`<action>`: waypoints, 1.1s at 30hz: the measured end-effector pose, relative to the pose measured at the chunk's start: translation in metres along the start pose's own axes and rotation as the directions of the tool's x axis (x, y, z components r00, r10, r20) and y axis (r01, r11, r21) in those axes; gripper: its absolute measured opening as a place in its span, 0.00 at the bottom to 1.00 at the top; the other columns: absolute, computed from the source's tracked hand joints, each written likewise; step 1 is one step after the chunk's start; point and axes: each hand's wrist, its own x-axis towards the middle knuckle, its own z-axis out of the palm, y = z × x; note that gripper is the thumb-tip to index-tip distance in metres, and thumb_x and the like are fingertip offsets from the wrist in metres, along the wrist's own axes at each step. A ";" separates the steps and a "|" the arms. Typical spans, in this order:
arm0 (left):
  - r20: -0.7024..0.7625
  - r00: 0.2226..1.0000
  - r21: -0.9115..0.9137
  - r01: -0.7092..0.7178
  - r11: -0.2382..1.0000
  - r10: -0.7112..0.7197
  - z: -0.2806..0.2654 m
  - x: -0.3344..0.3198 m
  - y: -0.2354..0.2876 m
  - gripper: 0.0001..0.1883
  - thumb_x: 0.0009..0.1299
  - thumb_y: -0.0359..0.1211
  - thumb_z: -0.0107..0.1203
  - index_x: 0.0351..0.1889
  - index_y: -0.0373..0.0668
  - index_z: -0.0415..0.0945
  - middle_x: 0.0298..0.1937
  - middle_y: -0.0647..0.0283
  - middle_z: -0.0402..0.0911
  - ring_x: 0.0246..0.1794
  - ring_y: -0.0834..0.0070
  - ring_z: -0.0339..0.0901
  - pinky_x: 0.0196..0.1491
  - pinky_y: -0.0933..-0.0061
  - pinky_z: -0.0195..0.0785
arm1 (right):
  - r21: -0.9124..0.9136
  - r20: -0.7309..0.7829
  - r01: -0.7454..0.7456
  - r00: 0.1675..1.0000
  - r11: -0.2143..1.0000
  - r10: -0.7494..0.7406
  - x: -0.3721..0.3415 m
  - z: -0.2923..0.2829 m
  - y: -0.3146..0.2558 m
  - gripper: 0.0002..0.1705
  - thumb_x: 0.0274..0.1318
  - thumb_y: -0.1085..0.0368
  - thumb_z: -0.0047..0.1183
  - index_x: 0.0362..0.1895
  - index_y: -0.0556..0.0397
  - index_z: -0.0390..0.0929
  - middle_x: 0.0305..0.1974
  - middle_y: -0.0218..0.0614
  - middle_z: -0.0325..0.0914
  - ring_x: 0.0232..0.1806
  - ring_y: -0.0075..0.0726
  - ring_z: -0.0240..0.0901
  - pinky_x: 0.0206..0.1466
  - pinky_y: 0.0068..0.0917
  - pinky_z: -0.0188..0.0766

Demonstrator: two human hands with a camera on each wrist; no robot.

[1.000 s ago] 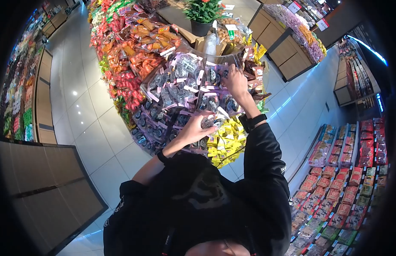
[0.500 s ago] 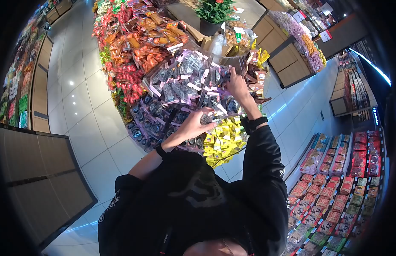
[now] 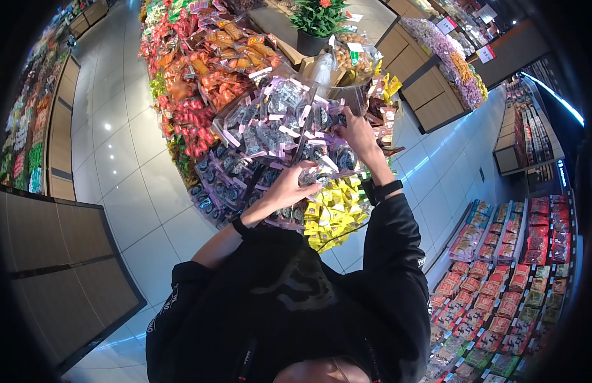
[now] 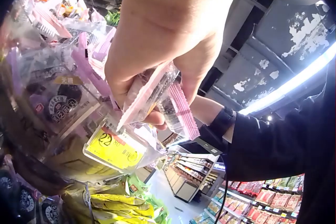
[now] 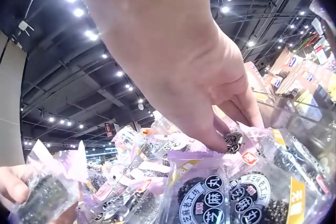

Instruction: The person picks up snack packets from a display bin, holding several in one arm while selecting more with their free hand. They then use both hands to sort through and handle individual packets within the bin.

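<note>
Clear packets with pale purple edges and dark contents [image 3: 270, 131] lie heaped in the bin; in the right wrist view a dark-printed packet [image 5: 202, 195] is close up. The left hand [image 3: 289, 188] holds small wrapped packets [image 4: 178, 111] between thumb and fingers, over the near side of the heap, beside a yellow price tag [image 4: 113, 148]. Farther out, the right hand [image 3: 361, 137] reaches down into the heap. Its thumb and fingers [image 5: 218, 134] pinch a small dark packet [image 5: 233, 141] among the others.
Yellow packets [image 3: 334, 214] hang at the near side of the display. Orange-red packets [image 3: 225, 57] fill the left part, and a potted plant [image 3: 314, 25] stands at the back. Wooden cabinets [image 3: 414, 73] are at the right, stocked shelves [image 3: 500, 287] at the lower right.
The right hand has shifted slightly within the heap and its fingers have changed position. The left hand keeps its hold, having moved slightly left in the view since the earliest frame.
</note>
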 end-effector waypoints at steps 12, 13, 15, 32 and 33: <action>-0.062 0.997 0.002 -0.046 0.999 0.046 -0.001 -0.009 -0.013 0.30 0.67 0.41 0.70 0.62 0.34 0.75 0.55 0.50 0.85 0.56 0.64 0.83 0.61 0.64 0.72 | 0.266 -0.287 -0.068 0.947 0.962 0.146 -0.080 -0.005 0.016 0.14 0.63 0.72 0.55 0.52 0.58 0.79 0.47 0.53 0.79 0.44 0.64 0.80 0.48 0.52 0.78; -0.052 0.998 0.001 -0.045 0.999 0.045 0.001 -0.008 -0.012 0.30 0.67 0.41 0.70 0.62 0.34 0.75 0.55 0.50 0.85 0.56 0.64 0.83 0.61 0.64 0.72 | 0.250 -0.307 -0.065 0.941 0.966 0.143 -0.087 -0.004 0.011 0.15 0.63 0.72 0.55 0.54 0.59 0.77 0.47 0.55 0.79 0.40 0.66 0.80 0.45 0.52 0.79; -0.020 0.999 -0.078 -0.050 0.996 0.049 0.006 -0.002 -0.009 0.29 0.67 0.40 0.70 0.61 0.34 0.76 0.55 0.51 0.85 0.56 0.64 0.83 0.60 0.64 0.72 | 0.238 -0.289 -0.081 0.945 0.968 0.150 -0.094 0.010 0.016 0.19 0.62 0.72 0.57 0.56 0.62 0.75 0.48 0.56 0.78 0.45 0.65 0.80 0.49 0.51 0.78; -0.035 0.994 -0.143 -0.110 0.984 0.106 0.034 0.020 -0.020 0.28 0.69 0.38 0.70 0.62 0.35 0.74 0.55 0.55 0.85 0.54 0.73 0.82 0.58 0.68 0.74 | 0.356 -0.430 0.006 0.889 0.934 0.158 -0.133 0.010 -0.014 0.18 0.68 0.68 0.54 0.59 0.63 0.75 0.55 0.56 0.78 0.55 0.56 0.78 0.59 0.44 0.75; -0.023 0.999 -0.221 -0.051 0.974 0.047 0.032 0.020 -0.013 0.27 0.69 0.37 0.70 0.62 0.35 0.75 0.54 0.58 0.85 0.53 0.77 0.80 0.57 0.70 0.74 | 0.592 -0.248 -0.050 0.938 0.804 0.241 -0.139 0.005 -0.019 0.18 0.70 0.66 0.54 0.59 0.63 0.75 0.51 0.53 0.81 0.51 0.50 0.81 0.55 0.40 0.77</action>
